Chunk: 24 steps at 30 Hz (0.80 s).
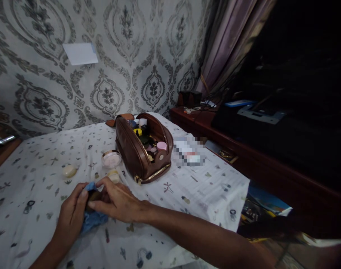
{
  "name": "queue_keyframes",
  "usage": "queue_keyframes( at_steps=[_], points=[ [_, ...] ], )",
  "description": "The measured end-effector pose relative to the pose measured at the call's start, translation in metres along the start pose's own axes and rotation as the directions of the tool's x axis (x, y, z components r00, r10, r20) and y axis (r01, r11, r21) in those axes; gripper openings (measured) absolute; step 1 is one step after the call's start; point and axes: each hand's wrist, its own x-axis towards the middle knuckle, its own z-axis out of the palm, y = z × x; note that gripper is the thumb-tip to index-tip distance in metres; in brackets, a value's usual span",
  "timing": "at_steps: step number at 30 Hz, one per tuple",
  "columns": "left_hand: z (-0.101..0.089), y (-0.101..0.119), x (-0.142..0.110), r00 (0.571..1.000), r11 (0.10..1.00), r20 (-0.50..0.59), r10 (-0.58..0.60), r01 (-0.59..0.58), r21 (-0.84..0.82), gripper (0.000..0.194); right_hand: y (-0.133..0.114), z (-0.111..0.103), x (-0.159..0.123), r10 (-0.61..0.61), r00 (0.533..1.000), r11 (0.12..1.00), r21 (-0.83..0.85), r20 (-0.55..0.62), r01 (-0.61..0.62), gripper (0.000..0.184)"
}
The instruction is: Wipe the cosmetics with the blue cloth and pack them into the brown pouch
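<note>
Near the front left of the table, my left hand is closed around a blue cloth and a dark brownish round container. My right hand pinches the same container from the other side, its fingers partly hiding it. Just beyond my fingers stand a small pale yellow jar and a clear round powder case. Farther left lies a small cream-coloured round item. A brown leather cosmetic bag sits unzipped behind them, with several jars and a pink-lidded pot inside.
The table wears a white patterned cloth. Right of the bag lies a pixelated packet. A dark red cabinet with a drawer adjoins on the right, bearing a large dark screen. Patterned wallpaper rises behind.
</note>
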Motion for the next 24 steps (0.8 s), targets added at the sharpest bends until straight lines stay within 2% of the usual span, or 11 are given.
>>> queue_keyframes(
  at_steps=[3,9,16,19,24],
  points=[
    [-0.002,0.002,0.000,0.999,0.998,-0.002,0.052,-0.052,0.027,0.042,0.002,0.002,0.001,0.042,0.999,0.998,0.043,0.019,-0.043,0.048],
    [-0.006,0.004,0.001,0.987,0.973,0.009,0.159,-0.158,0.166,0.045,0.003,0.005,0.004,0.147,0.985,0.979,0.130,0.088,-0.158,0.079],
    [-0.009,-0.001,0.003,0.983,0.955,-0.009,0.185,-0.177,0.239,0.045,0.003,0.007,0.003,0.196,0.970,0.948,0.225,0.145,-0.225,0.079],
    [-0.011,0.001,0.003,0.988,0.965,-0.042,0.151,-0.138,0.225,0.045,0.012,0.011,0.005,0.175,0.973,0.933,0.291,0.150,-0.213,0.089],
    [-0.011,0.012,0.006,0.986,0.991,-0.167,0.014,0.008,0.131,0.044,0.025,0.018,0.008,0.083,0.982,0.921,0.364,0.169,-0.140,0.107]
  ],
)
